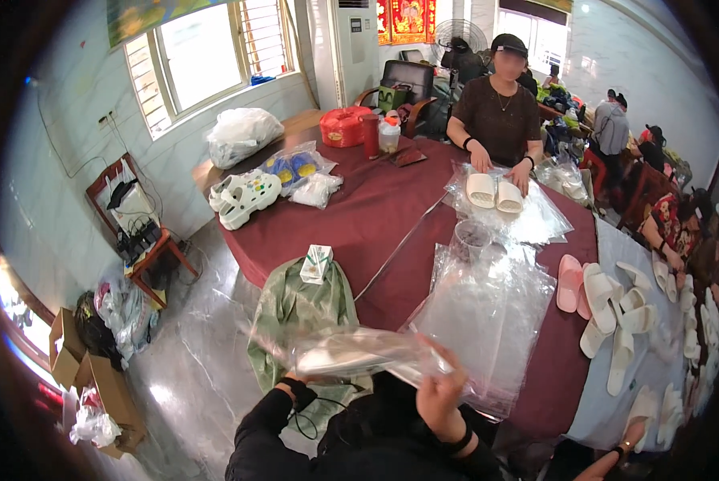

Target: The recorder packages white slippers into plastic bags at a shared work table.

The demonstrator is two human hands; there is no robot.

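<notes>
A clear plastic bag (359,351) with pale slippers in it is held level just off the table's near edge, blurred by motion. My right hand (443,398) pinches the bag's right end between thumb and fingers. At the left end my left hand (298,378) grips it from below, its fingers mostly hidden by the film and the slippers. A stack of clear flat bags (484,321) lies on the maroon tablecloth (391,216) just beyond my right hand. Across the table a person (500,112) handles a pair of cream slippers (494,192) on more clear bags.
Green cloth (303,301) with a small white box (317,263) hangs over the near edge. White clogs (246,199), a red bundle (346,126) and a bottle (389,134) stand on the far left. Pink slippers (569,284) and many white slippers (620,309) lie at right, where another person's hand (638,429) reaches in.
</notes>
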